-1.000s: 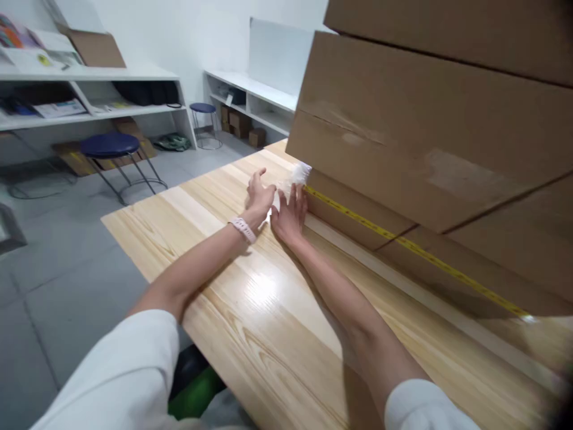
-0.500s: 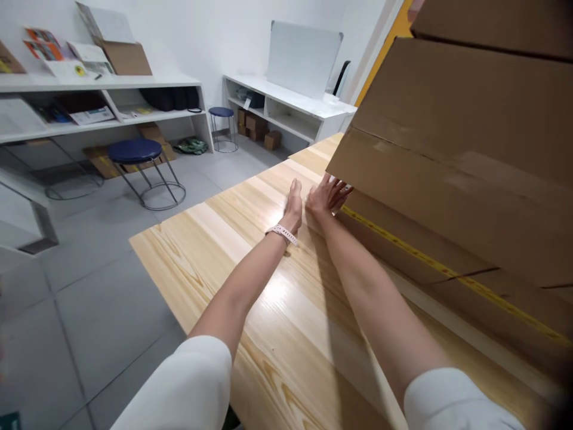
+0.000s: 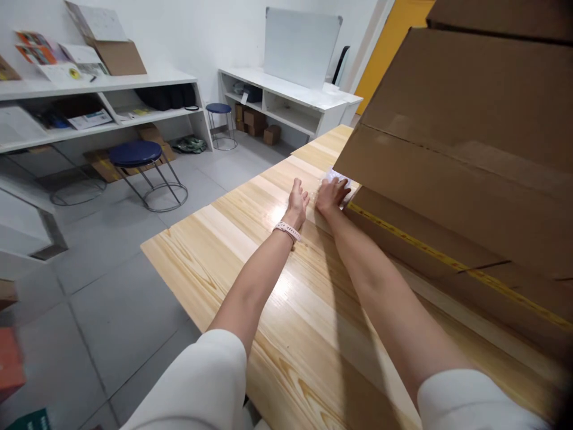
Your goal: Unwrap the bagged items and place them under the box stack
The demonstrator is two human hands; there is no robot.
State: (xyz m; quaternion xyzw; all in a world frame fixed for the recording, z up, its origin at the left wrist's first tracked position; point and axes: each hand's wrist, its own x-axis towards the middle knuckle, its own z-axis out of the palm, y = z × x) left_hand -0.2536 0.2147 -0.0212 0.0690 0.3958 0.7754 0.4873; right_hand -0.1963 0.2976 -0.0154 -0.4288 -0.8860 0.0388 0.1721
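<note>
At the far part of the wooden table (image 3: pixel 250 239), my right hand (image 3: pixel 331 194) curls its fingers over a clear plastic packet (image 3: pixel 333 174). The packet lies beside the big cardboard box (image 3: pixel 447 119), and part of it is hidden by the hand and the box flap. Just to the left, my left hand (image 3: pixel 298 203) stands on its edge above the wood, thumb side up, with its fingers loosely bent and apart. Nothing shows in it. A pale pink band circles the left wrist.
The box's wide flap overhangs the right side of the table, with yellow tape (image 3: pixel 412 239) along the lower part. Blue stools (image 3: pixel 136 153) stand on the grey floor to the left. White shelves (image 3: pixel 152 83) and a whiteboard (image 3: pixel 299 48) line the back wall.
My right hand's fingers have curled from a spread position, and the plastic packet now shows around them. The fingers of my left hand have bent and parted slightly. The view has shifted a little.
</note>
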